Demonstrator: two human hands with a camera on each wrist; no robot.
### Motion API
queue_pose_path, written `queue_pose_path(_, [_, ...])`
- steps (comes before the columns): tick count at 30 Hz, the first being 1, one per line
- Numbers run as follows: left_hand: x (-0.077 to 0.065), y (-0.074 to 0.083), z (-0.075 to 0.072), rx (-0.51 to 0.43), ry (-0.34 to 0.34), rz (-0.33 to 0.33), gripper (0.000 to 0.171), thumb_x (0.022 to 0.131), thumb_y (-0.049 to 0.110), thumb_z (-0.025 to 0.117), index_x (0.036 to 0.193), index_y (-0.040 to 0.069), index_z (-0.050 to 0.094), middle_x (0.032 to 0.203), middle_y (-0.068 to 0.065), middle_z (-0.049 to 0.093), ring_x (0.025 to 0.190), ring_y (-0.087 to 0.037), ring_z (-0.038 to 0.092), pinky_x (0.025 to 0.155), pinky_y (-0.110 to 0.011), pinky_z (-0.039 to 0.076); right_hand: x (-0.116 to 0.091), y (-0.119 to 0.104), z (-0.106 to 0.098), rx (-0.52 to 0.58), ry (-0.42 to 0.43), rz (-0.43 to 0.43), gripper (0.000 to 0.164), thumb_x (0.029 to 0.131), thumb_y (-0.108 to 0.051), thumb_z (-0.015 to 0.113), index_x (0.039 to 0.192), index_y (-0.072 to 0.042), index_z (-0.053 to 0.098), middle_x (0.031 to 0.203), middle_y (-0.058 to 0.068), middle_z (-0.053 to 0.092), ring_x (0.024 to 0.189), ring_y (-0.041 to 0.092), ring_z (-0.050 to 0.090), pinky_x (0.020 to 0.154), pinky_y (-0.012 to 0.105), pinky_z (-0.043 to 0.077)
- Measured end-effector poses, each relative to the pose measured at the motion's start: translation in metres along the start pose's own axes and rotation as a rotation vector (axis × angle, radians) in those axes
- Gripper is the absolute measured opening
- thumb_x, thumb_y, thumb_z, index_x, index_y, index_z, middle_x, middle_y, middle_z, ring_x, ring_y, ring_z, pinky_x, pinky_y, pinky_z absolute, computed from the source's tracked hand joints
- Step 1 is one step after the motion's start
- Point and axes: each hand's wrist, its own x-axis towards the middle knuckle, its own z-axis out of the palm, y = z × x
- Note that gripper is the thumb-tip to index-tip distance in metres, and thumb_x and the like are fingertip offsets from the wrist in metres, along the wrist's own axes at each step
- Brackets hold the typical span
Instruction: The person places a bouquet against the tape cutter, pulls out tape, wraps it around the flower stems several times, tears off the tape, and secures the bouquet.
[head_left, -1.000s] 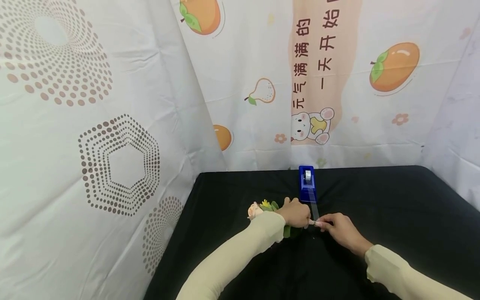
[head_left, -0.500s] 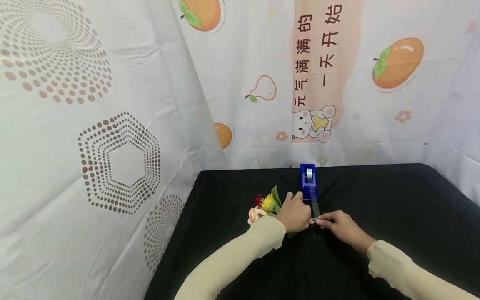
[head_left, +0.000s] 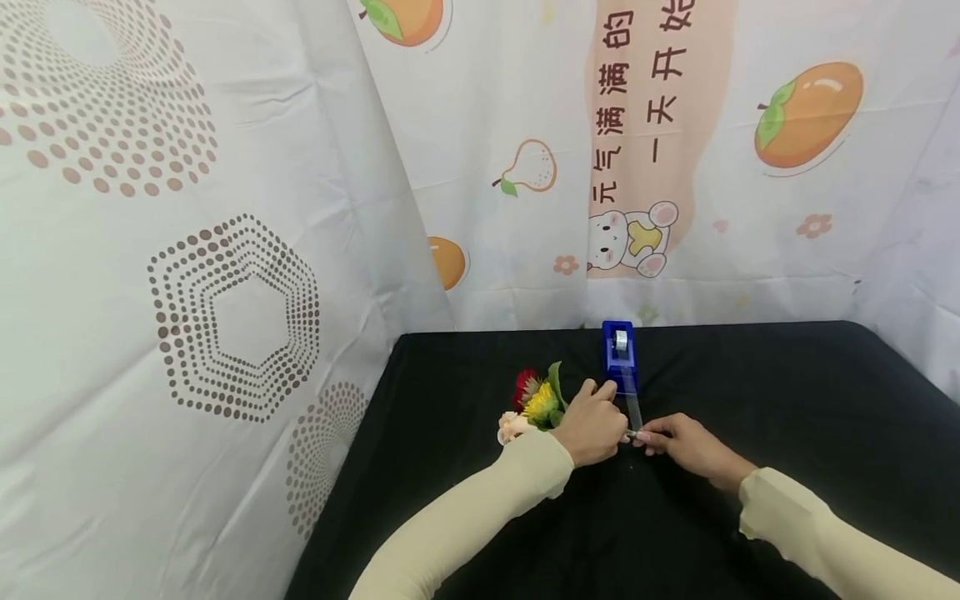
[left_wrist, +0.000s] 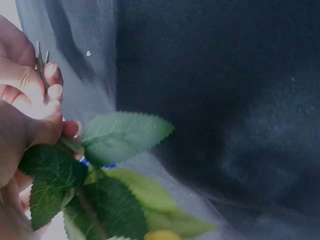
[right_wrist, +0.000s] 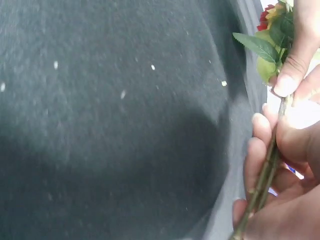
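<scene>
My left hand (head_left: 592, 427) grips a small bunch of flowers by its stems. A yellow flower (head_left: 540, 403), a red flower (head_left: 523, 387) and a peach rose (head_left: 512, 427) show left of that hand. Toothed green leaves (left_wrist: 122, 135) spread below the fingers in the left wrist view. My right hand (head_left: 693, 452) pinches the bundled stems (right_wrist: 265, 175) lower down, its thumb and fingers close beside the left thumb. From a blue tape dispenser (head_left: 613, 379) a strip of clear tape (head_left: 635, 412) runs toward the stems between both hands. The left fingertips are partly hidden in the head view.
A black cloth covers the table (head_left: 750, 392). White specks dot the cloth near the hands. Behind the table hangs a white printed curtain (head_left: 480, 108), and another patterned sheet (head_left: 247, 333) closes off the left side.
The flower bunch has turned in the left hand, bringing the red and yellow flowers into fuller view. Both hands stay close together at the stems. The head view has tilted slightly downward.
</scene>
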Motion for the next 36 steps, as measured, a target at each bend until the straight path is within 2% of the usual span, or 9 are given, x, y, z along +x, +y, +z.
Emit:
queue_pose_path(3, [0.002, -0.004, -0.002, -0.084, -0.076, -0.01, 0.019, 0.091, 0.043, 0.06, 0.076, 0.036, 0.069, 0.07, 0.018, 0.06, 0.086, -0.01, 0.034, 0.075, -0.031, 0.025, 0.001, -0.002, 0.0, -0.042, 0.03, -0.007, 0.021, 0.097, -0.023, 0.056, 0.094, -0.009, 0.071, 0.083, 0.003, 0.062, 0.077, 0.018, 0.054, 0.068, 0.031, 0.043])
queue_pose_path(8, [0.009, -0.013, 0.001, -0.305, -0.24, -0.104, 0.02, 0.092, 0.048, 0.055, 0.093, 0.04, 0.073, 0.087, 0.025, 0.064, 0.087, -0.007, 0.038, 0.076, -0.031, 0.025, 0.0, -0.002, 0.001, -0.075, 0.051, -0.029, 0.019, 0.095, -0.022, 0.058, 0.095, -0.009, 0.072, 0.082, 0.002, 0.063, 0.077, 0.019, 0.055, 0.069, 0.032, 0.043])
queue_pose_path(13, [0.016, -0.017, -0.001, -0.406, -0.343, -0.123, 0.027, 0.091, 0.051, 0.056, 0.076, 0.035, 0.073, 0.072, 0.023, 0.059, 0.085, -0.008, 0.041, 0.075, -0.031, 0.026, 0.0, 0.0, 0.002, -0.108, 0.096, -0.065, 0.018, 0.094, -0.024, 0.06, 0.099, -0.012, 0.073, 0.084, 0.0, 0.064, 0.078, 0.016, 0.056, 0.068, 0.03, 0.045])
queue_pose_path(15, [0.016, -0.017, -0.002, -0.396, -0.334, -0.12, 0.027, 0.09, 0.05, 0.058, 0.073, 0.035, 0.073, 0.07, 0.023, 0.058, 0.083, -0.008, 0.042, 0.076, -0.031, 0.027, 0.0, 0.001, 0.002, -0.119, 0.109, -0.082, 0.018, 0.094, -0.024, 0.06, 0.1, -0.012, 0.073, 0.086, 0.0, 0.065, 0.078, 0.015, 0.057, 0.068, 0.029, 0.046])
queue_pose_path(18, [0.016, -0.012, -0.001, -0.3, -0.264, -0.107, 0.023, 0.089, 0.049, 0.061, 0.072, 0.037, 0.071, 0.07, 0.023, 0.058, 0.081, -0.007, 0.041, 0.077, -0.031, 0.027, 0.001, 0.003, 0.003, -0.116, 0.117, -0.072, 0.018, 0.094, -0.024, 0.06, 0.1, -0.013, 0.073, 0.087, 0.0, 0.066, 0.079, 0.016, 0.058, 0.067, 0.029, 0.047])
queue_pose_path(22, [0.014, -0.004, 0.004, -0.136, -0.165, -0.063, 0.022, 0.088, 0.048, 0.061, 0.07, 0.036, 0.067, 0.066, 0.019, 0.056, 0.08, -0.008, 0.039, 0.076, -0.032, 0.027, 0.001, 0.005, 0.004, -0.074, 0.106, 0.0, 0.02, 0.094, -0.026, 0.06, 0.099, -0.011, 0.072, 0.087, 0.0, 0.065, 0.079, 0.017, 0.056, 0.069, 0.031, 0.046])
queue_pose_path(25, [0.011, -0.001, 0.007, -0.068, -0.121, -0.033, 0.019, 0.087, 0.047, 0.063, 0.071, 0.036, 0.065, 0.064, 0.017, 0.053, 0.081, -0.008, 0.038, 0.076, -0.032, 0.028, 0.002, 0.006, 0.005, -0.035, 0.08, 0.049, 0.024, 0.095, -0.029, 0.059, 0.101, -0.01, 0.072, 0.089, 0.001, 0.065, 0.081, 0.018, 0.055, 0.071, 0.033, 0.045])
queue_pose_path(30, [0.006, 0.0, 0.006, 0.003, -0.069, 0.0, 0.016, 0.086, 0.044, 0.064, 0.072, 0.035, 0.064, 0.065, 0.016, 0.056, 0.086, -0.008, 0.039, 0.078, -0.032, 0.029, 0.006, 0.007, 0.003, -0.016, 0.036, 0.068, 0.03, 0.096, -0.035, 0.055, 0.1, -0.01, 0.072, 0.091, 0.002, 0.065, 0.082, 0.018, 0.056, 0.071, 0.034, 0.045])
queue_pose_path(36, [0.002, 0.002, 0.009, 0.005, -0.043, -0.002, 0.018, 0.086, 0.042, 0.064, 0.07, 0.034, 0.063, 0.064, 0.016, 0.057, 0.087, -0.01, 0.038, 0.078, -0.032, 0.029, 0.01, 0.011, 0.0, -0.038, 0.027, -0.006, 0.027, 0.096, -0.033, 0.056, 0.094, -0.012, 0.073, 0.087, 0.001, 0.066, 0.079, 0.018, 0.058, 0.07, 0.032, 0.047])
